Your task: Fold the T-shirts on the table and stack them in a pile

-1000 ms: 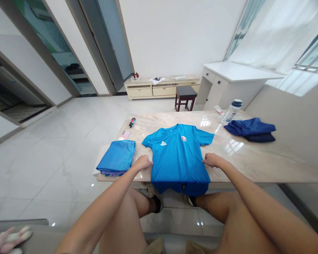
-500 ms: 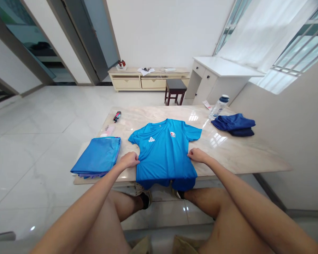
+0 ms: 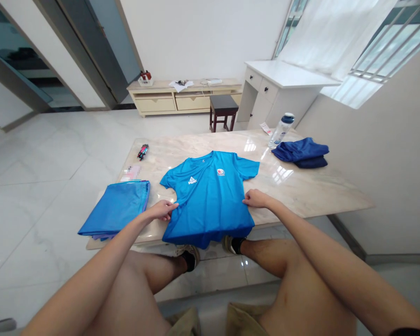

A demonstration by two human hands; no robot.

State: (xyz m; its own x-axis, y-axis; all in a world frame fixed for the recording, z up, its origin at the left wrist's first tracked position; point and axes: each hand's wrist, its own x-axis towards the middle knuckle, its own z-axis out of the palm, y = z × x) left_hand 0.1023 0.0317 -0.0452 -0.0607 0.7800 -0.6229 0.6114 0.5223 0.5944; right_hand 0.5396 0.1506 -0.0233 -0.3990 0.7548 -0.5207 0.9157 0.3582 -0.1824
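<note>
A bright blue short-sleeved T-shirt [image 3: 208, 196] lies face up and spread on the marble table [image 3: 308, 186], with a white logo and a red-and-white badge on its chest. Its hem hangs over the table's near edge. My left hand [image 3: 161, 210] grips the shirt's side edge, and the cloth creases inward there. My right hand [image 3: 255, 199] holds the opposite side edge, just under the sleeve. The shirt's hanging hem hides part of the table edge.
A folded blue cloth stack [image 3: 114, 210] sits left of the shirt. Further back are a navy garment [image 3: 301, 151], a water bottle [image 3: 282, 130], a small pen-like item [image 3: 143, 151] and a blurred pink packet [image 3: 131, 172]. A stool [image 3: 224, 109] and low cabinet [image 3: 184, 100] stand beyond.
The view has shifted, moving the table left and up in the picture. My hands have gone from resting on the shirt's sides to gripping its edges, and the left side now creases inward.
</note>
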